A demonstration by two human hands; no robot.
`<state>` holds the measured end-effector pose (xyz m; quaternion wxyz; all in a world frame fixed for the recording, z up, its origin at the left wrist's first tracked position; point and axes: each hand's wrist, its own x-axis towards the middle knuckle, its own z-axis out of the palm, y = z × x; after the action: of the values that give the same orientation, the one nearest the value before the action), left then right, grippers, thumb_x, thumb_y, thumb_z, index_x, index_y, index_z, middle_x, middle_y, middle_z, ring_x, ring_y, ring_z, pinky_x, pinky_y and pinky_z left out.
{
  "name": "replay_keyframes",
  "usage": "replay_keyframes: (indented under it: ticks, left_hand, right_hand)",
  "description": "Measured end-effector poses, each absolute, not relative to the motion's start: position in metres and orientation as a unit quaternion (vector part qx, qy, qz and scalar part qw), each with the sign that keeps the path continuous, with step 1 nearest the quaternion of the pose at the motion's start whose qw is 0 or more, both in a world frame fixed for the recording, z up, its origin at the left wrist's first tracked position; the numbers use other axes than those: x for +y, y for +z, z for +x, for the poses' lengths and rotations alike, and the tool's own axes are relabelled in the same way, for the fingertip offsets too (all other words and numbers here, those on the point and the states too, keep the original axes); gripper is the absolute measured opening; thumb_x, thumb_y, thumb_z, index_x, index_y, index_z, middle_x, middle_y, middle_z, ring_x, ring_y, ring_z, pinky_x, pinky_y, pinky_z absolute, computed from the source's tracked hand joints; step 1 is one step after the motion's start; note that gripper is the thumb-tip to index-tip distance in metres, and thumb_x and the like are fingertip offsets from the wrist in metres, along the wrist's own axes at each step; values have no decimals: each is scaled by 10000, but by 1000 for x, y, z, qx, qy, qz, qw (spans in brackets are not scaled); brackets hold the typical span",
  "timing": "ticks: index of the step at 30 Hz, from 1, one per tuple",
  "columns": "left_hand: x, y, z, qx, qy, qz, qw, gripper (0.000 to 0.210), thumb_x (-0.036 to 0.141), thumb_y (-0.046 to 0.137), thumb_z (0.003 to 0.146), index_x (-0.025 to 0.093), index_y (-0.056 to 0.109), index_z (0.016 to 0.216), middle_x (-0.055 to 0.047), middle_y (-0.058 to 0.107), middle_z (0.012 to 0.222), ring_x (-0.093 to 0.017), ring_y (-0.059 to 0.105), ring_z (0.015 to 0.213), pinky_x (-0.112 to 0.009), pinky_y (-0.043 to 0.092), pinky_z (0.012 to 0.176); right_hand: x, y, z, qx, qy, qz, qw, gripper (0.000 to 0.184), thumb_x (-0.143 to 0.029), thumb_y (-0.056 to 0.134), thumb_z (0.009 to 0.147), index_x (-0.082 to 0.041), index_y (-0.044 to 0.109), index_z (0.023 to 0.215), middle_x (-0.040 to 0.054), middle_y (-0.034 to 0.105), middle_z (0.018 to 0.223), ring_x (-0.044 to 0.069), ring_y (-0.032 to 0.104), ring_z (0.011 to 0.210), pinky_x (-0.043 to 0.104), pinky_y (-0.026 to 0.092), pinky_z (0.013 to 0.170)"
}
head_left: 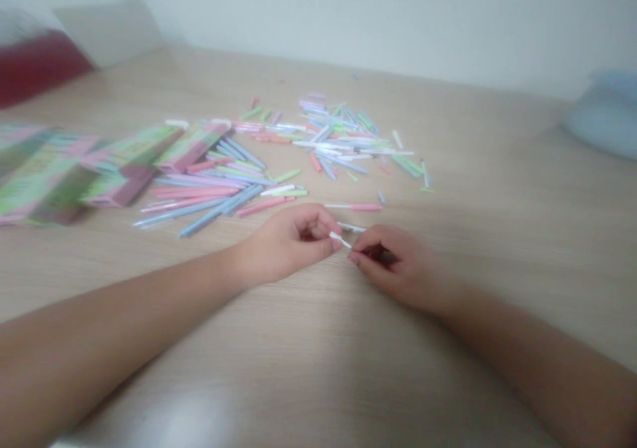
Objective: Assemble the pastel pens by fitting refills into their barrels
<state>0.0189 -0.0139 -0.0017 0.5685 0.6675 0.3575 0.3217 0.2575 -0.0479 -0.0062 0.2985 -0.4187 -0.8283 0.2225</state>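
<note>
Hands, left (286,245) and right (405,265): we pinch white piece (341,239) between both | coloured pen parts (333,148) strewn toward surface's (497,189) far edge

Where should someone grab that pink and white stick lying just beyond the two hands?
Pinch the stick by its thicker pink part, probably from above and the right, with the right hand: it lies flat and roughly crosswise, pink end to the right, slimmer white part to the left.
</note>
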Motion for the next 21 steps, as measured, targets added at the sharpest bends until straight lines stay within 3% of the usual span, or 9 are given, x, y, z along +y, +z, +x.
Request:
replay_keyframes:
  ticks: [21]
  left_hand:
    - [-15, -3, 18, 365, 315, 682, 551, 204, 324, 739, 866, 155, 628, 897, 27, 597, 750, -84, 527, 660, -196, 409, 582]
  right_hand:
    - [-47, -4, 258, -831, 216, -423, 289, 68, -296, 661, 964, -237, 685, 940, -10, 692, 827, 130, 634, 700, 267, 487, 663]
